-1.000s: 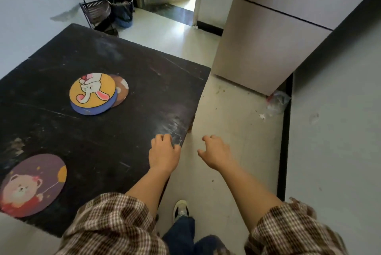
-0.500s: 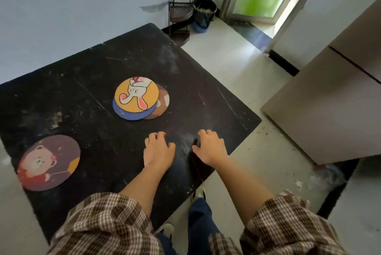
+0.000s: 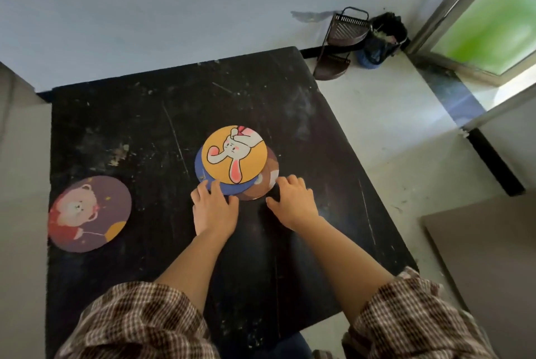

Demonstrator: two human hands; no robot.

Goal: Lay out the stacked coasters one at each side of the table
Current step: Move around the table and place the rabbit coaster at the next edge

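Observation:
A stack of round coasters lies in the middle of the black table (image 3: 139,115). On top is a yellow coaster with a rabbit (image 3: 234,154), under it a blue coaster (image 3: 203,177) and a brown coaster (image 3: 268,174), fanned out. A purple coaster with a bear (image 3: 88,213) lies alone at the table's left edge. My left hand (image 3: 214,207) rests at the stack's near edge, fingertips touching the blue coaster. My right hand (image 3: 293,203) lies beside the brown coaster's near right edge, fingers spread, touching its rim. Neither hand holds anything.
The table stands against a pale blue wall (image 3: 145,10). Beyond its far right corner are a dark metal rack (image 3: 339,42) and a dark bag (image 3: 383,39). A glass door (image 3: 490,19) is at the right, a beige cabinet (image 3: 487,266) at the near right.
I have moved round to another side of the table. Both hands have moved forward from the table edge to the near rim of the coaster stack.

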